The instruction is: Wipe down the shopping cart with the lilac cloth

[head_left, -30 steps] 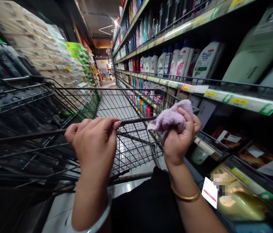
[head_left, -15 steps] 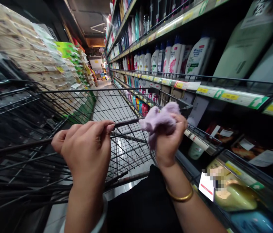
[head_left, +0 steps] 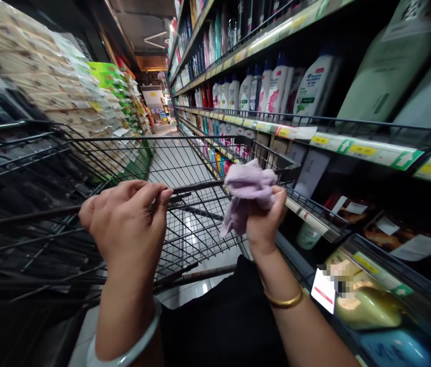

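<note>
A black wire shopping cart stands in front of me in a store aisle. My left hand curls over the cart's handle bar, fingers wrapped round it. My right hand is closed in a fist on a crumpled lilac cloth, held at the right end of the handle bar. A pale bangle is on my left wrist and a gold one on my right.
Shelves of shampoo and detergent bottles run close along the right. Stacked packaged goods line the left. The tiled aisle floor stretches ahead past the cart. More nested cart wires lie at the left.
The view has drifted slightly along the aisle. My right hand has turned a little and the cloth now hangs lower from the fist. My left hand stays on the handle.
</note>
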`<state>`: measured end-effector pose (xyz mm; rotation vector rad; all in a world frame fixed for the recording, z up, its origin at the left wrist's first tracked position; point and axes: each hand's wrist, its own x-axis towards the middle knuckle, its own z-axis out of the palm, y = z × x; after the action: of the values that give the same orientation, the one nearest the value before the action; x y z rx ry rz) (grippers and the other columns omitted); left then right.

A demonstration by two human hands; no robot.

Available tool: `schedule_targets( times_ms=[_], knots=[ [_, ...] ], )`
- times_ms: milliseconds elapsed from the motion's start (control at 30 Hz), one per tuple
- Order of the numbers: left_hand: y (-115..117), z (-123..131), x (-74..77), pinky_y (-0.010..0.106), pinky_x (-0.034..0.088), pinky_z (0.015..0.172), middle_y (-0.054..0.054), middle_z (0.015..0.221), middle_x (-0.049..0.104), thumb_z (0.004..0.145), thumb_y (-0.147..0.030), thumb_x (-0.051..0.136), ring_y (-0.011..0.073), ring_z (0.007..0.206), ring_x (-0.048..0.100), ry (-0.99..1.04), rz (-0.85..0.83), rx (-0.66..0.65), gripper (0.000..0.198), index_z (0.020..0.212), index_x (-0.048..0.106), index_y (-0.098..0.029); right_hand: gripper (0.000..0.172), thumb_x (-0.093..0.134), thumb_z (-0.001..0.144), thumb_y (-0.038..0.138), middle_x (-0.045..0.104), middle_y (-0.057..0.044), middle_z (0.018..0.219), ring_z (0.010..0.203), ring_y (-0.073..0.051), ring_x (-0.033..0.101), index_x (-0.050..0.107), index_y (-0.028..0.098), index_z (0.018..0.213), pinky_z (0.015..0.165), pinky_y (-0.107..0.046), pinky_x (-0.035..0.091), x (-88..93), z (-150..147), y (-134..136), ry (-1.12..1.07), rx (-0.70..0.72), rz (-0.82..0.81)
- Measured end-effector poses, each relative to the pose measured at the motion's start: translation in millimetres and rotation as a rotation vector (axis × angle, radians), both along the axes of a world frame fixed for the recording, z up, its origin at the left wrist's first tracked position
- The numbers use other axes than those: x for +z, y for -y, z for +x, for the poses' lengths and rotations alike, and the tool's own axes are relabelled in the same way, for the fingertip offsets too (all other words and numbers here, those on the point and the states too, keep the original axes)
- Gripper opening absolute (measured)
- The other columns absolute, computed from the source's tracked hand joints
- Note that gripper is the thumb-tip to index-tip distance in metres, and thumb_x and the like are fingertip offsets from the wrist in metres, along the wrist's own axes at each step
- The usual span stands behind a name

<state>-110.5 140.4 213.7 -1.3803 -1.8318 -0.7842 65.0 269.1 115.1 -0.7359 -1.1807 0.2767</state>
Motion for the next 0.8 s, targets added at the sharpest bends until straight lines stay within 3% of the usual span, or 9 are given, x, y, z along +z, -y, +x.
schedule_targets(
  times_ms=[133,233,400,600,800],
  knots=[
    [-2.2,-7.2,2.7,0.047,0.035,0.087,0.003,0.08,0.066,0.099,-0.052,0.046,0.0273,0.085,0.056,-0.007,-0.024,0.012,0.034,0.086,0.07,-0.031,0.021,0.066,0.082,0.021,0.052,-0.004,0.104,0.105,-0.02,0.057,0.048,0.024,0.092,0.091,-0.035,0.051,-1.3,-21.0,27.6,0.281,0.092,0.1],
    [-2.2,-10.1,5.6,0.046,0.035,0.085,0.002,0.079,0.066,0.096,-0.053,0.051,0.0255,0.082,0.055,0.03,-0.021,-0.023,0.032,0.085,0.071,-0.031,0.017,0.055,0.081,0.009,0.051,-0.005,0.104,0.106,-0.02,0.056,0.05,0.024,0.089,0.093,-0.037,0.051,4.3,-24.9,33.3,0.431,0.071,0.118],
    [-0.3,-5.8,9.2,0.047,0.036,0.084,0.001,0.077,0.065,0.096,-0.056,0.05,0.0245,0.082,0.058,0.075,-0.082,0.005,0.032,0.087,0.074,-0.036,0.023,0.052,0.074,0.003,0.049,-0.004,0.101,0.097,-0.018,0.053,0.05,0.023,0.085,0.088,-0.036,0.048,12.5,-19.4,24.1,0.416,0.074,0.055],
    [-3.1,3.3,9.5,0.046,0.034,0.086,0.001,0.079,0.066,0.098,-0.054,0.048,0.0242,0.083,0.057,0.089,-0.069,-0.016,0.033,0.092,0.076,-0.037,0.021,0.053,0.077,0.003,0.048,-0.002,0.099,0.093,-0.015,0.052,0.049,0.023,0.083,0.085,-0.032,0.048,11.3,-22.3,13.3,0.378,0.115,0.057],
    [-6.2,11.8,4.3,0.042,0.028,0.082,0.001,0.075,0.067,0.095,-0.047,0.058,0.023,0.078,0.051,0.035,0.043,0.002,0.025,0.09,0.078,-0.033,0.015,0.057,0.085,0.01,0.049,-0.007,0.111,0.105,-0.02,0.054,0.058,0.023,0.091,0.088,-0.037,0.052,1.1,-37.5,25.9,0.395,0.026,0.185]
  ],
)
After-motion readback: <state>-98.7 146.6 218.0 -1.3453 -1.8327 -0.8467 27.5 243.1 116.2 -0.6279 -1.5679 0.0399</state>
